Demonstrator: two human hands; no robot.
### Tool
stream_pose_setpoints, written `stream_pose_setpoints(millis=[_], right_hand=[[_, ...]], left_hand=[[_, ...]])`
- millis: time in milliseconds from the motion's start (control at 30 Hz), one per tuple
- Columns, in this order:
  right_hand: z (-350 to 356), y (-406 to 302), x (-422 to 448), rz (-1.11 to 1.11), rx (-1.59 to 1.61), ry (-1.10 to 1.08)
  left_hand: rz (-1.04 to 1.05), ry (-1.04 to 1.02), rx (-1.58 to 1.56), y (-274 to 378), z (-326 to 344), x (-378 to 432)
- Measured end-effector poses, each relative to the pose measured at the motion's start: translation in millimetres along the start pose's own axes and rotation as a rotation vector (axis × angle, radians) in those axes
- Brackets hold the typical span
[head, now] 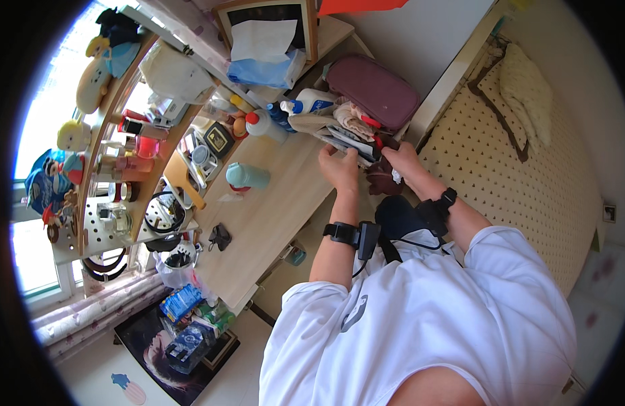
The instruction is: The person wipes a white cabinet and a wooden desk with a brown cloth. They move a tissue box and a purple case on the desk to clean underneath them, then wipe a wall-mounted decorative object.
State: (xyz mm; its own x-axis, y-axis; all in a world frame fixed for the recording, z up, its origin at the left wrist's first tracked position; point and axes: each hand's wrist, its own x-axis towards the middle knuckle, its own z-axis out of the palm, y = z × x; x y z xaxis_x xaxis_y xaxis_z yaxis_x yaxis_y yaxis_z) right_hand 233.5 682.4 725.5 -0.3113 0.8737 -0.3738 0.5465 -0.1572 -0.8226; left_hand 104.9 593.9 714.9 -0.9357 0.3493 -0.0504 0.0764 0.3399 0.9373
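A heap of mixed things sits at the far end of the wooden desk, beside the bed. My left hand (340, 167) grips the near edge of some flat grey and white packets (350, 139) in it. At the heap's right side my right hand (405, 161) holds dark maroon cloth (385, 176), part of which hangs below the hand. Its fingertips are partly hidden. Behind the packets lie a folded pale pink cloth (354, 120), a beige flat item (310, 123) and a white bottle with a blue label (315, 101). A purple zipped case (373, 91) rests behind them.
On the wooden desk (272, 218) stand a mint-coloured bottle (248, 175) and a small dark item (220, 237). Shelves (140, 223) with cosmetics and toys rise at the left. A bed (505, 188) borders the right. A tissue pack (267, 68) lies at the back.
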Motion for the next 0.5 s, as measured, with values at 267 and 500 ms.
stream_pose_setpoints(millis=[267,500], right_hand=[[22.1,0.4,-72.8,0.008,-0.348,-0.208],[51.6,18.6,-102.1,-0.014,-0.476,-0.418]], left_hand=[[-0.173,0.051,-0.021,-40.1,-77.0,-61.4],[-0.43,-0.061,-0.335,-81.1,-137.8,-91.8]])
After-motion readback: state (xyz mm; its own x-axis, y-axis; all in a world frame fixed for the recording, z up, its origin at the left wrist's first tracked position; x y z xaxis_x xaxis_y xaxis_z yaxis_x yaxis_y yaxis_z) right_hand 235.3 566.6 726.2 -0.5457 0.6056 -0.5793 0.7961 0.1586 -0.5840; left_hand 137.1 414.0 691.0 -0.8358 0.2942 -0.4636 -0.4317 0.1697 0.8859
